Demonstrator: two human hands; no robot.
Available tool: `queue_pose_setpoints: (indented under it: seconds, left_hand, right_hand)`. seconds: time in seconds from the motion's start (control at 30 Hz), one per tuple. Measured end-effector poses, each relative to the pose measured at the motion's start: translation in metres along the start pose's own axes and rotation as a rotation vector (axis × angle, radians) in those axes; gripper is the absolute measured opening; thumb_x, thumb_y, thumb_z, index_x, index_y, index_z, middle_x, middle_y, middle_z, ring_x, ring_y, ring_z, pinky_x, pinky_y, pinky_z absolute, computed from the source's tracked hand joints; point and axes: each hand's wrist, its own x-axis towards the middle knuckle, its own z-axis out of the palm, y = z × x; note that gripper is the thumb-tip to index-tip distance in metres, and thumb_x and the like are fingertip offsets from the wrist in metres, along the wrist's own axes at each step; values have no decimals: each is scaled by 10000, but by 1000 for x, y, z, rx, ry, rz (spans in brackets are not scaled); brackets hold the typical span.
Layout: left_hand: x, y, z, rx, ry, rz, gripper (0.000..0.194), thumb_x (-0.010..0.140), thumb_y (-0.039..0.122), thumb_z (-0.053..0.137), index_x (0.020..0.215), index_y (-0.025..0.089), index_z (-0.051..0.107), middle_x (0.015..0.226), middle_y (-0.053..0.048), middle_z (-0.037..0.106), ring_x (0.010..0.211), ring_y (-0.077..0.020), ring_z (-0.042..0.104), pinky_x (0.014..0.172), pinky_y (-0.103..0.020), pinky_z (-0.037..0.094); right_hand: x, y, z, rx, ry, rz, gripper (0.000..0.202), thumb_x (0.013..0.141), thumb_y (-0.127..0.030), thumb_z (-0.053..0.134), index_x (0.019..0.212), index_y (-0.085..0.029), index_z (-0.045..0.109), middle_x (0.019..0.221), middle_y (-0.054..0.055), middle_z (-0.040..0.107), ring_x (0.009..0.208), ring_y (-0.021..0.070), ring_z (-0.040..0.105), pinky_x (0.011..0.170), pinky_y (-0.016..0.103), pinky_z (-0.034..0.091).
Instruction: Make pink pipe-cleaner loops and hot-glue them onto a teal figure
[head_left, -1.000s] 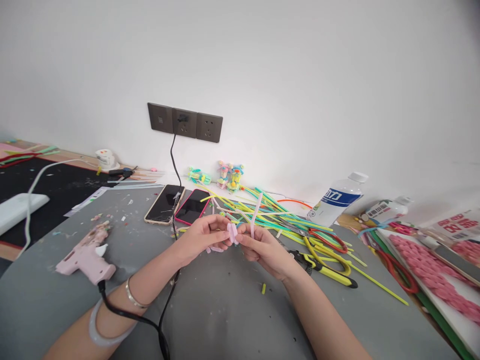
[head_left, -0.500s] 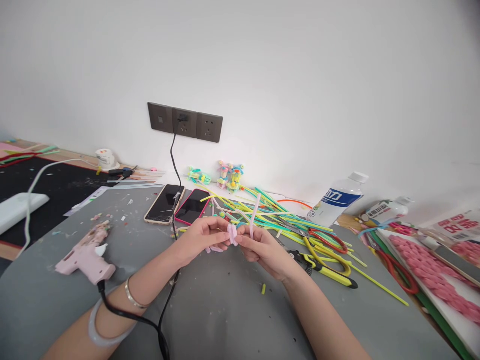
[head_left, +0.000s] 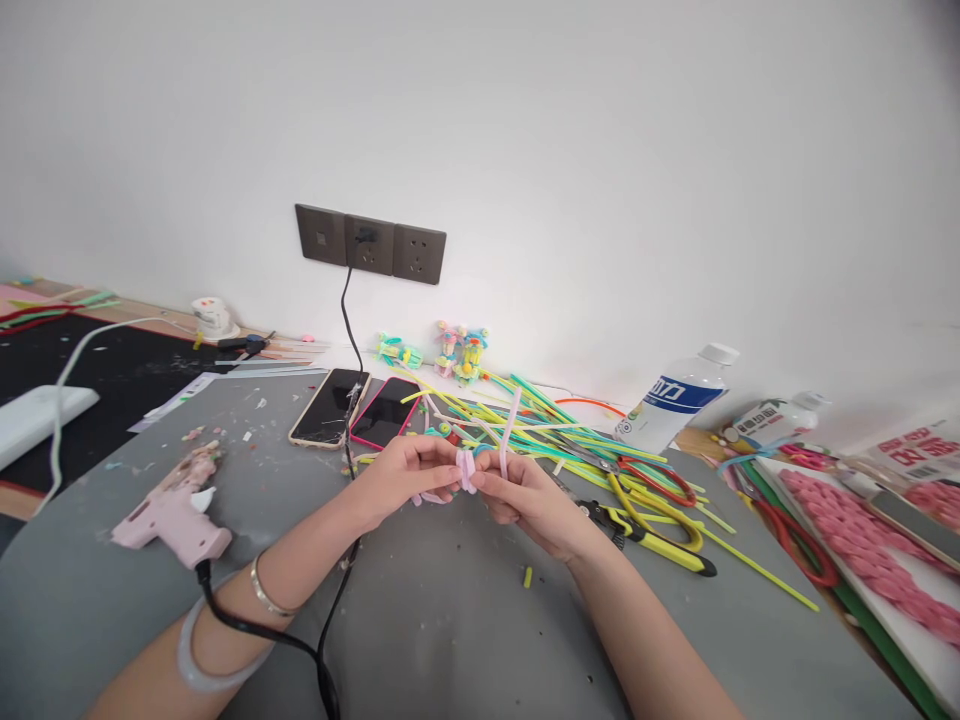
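Observation:
Between my two hands, a pale lilac pipe cleaner [head_left: 466, 470] is bent into a small folded bundle. My left hand [head_left: 416, 470] pinches the bundle from the left with thumb and fingertips. My right hand [head_left: 521, 495] closes on its other side, and a straight length of the pipe cleaner sticks up from between the fingers. More lilac loops show below my left fingers, partly hidden. Just behind my hands lies a heap of yellow, green and white pipe cleaners [head_left: 540, 425].
A pink glue gun [head_left: 176, 510] lies at left, its black cord crossing under my left arm. Two phones [head_left: 330, 408] lie behind my left hand. Yellow-handled pliers [head_left: 652, 545], red-handled scissors [head_left: 660, 482] and a water bottle [head_left: 679, 395] are at right. Small pipe-cleaner figures [head_left: 471, 355] stand by the wall.
Hardly anything differs. Both hands keep their pinch on the lilac pipe cleaner, with only a very slight shift of the fingers.

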Motion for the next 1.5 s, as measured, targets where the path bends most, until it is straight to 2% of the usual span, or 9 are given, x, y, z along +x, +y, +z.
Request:
queue_pose_setpoints:
  seconds: [0.2,0.4,0.53,0.7,0.83,0.9,1.0,1.17,1.5]
  left_hand:
    - [0,4,-2,26,104,27,316,805,437,740,860,157,605,756,-3,630,569,-86,574,475,-177,428]
    - [1,4,-1,-17,139,58,286,805,399,742,840,159,590,707,6,607,559,-80,525,491,-182,417]
    - [0,7,1,-67,148,72,283,785,381,763,897,157,631,699,14,595,597,-87,540,540,-189,455]
    - [1,6,1,-70,124,109,292,778,374,777,963,174,672,758,10,614,696,-116,608,610,-215,516]
    - [0,2,1,37,69,108,250,782,365,779,882,161,673,812,-25,682,748,-134,650,673,-229,548]
    - [-1,2,1,117,61,84,242,789,368,770,889,164,687,789,-25,682,709,-132,641,634,-223,547]
    - [-3,3,3,208,69,67,234,780,371,769,886,171,710,742,-11,654,676,-134,623,588,-217,542]
    - [-4,4,5,204,98,120,239,754,373,779,870,172,723,779,-22,668,711,-153,634,607,-237,549]
    - [-3,3,5,197,160,208,207,729,322,797,827,156,721,786,-36,694,724,-160,640,632,-240,534]
  right_hand:
    - [-8,-6,-8,-105,-120,30,345,801,-465,744,756,-195,533,544,-105,305,476,63,182,468,244,129]
    - [-11,-5,-12,-531,-242,126,299,852,-436,681,732,-185,573,568,-78,333,517,85,268,484,236,197]
    - [-11,-4,-12,-543,-233,92,300,843,-466,699,783,-188,603,578,-80,328,517,88,267,482,234,197]
    - [-7,-5,-15,-212,-80,-17,513,890,-662,542,728,-183,628,519,-89,258,452,91,231,474,252,221]
    - [0,-5,-12,-20,92,-251,602,861,-715,519,615,-179,641,587,8,468,558,152,462,561,298,357]
    - [1,-4,-9,-17,155,-295,618,860,-722,516,581,-182,627,546,-2,433,516,140,393,523,294,315]
    - [0,-3,-5,11,191,-306,503,861,-658,598,675,-192,623,494,-60,335,468,114,291,491,272,262]
    - [-2,1,-1,-31,173,-341,318,827,-489,749,816,-210,599,675,9,624,631,162,557,601,284,424]
    - [0,1,6,-124,289,-524,225,767,-386,812,704,-221,672,741,32,644,715,191,576,655,318,447]
